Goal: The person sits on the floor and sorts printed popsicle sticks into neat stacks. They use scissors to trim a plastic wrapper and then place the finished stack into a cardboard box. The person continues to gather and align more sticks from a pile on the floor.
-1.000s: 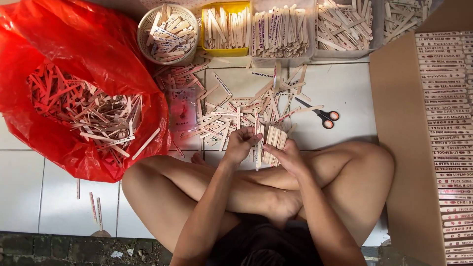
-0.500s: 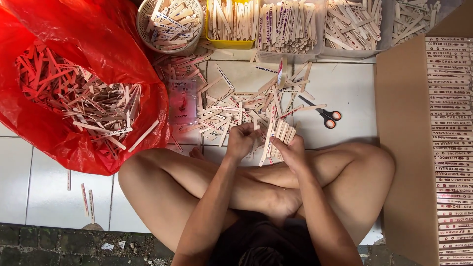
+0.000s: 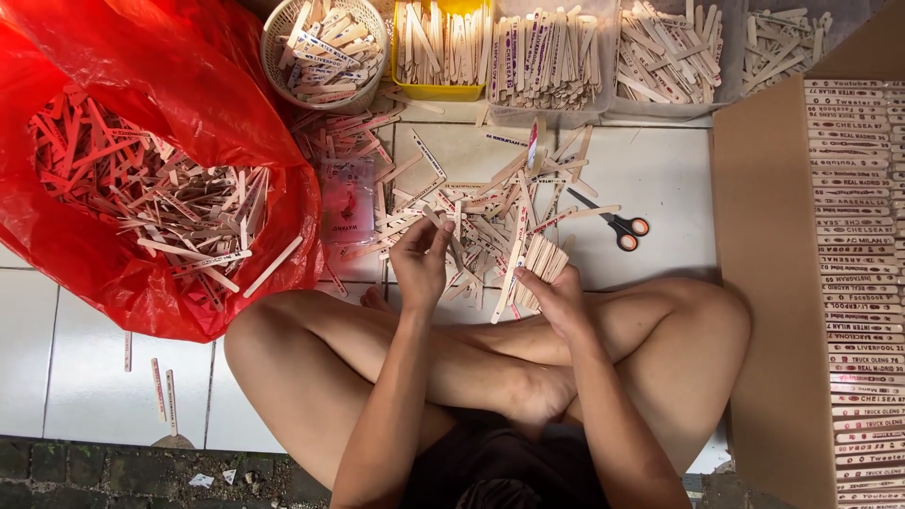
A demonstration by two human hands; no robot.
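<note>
sorting looks underway; right hand is clamped on a bundle of sticks; left hand pinches one stick above the loose pile. next move likely calls for laying it flush against the bundle.

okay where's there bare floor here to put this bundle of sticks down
Bare tile lies right of the scissors, up to the cardboard sheet, and below the red bag at far left. The stick pile ahead is crowded.

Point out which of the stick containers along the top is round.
The white woven basket at the far left of the row, beside the red plastic bag. The yellow tub and the clear tubs to its right are rectangular.
</note>
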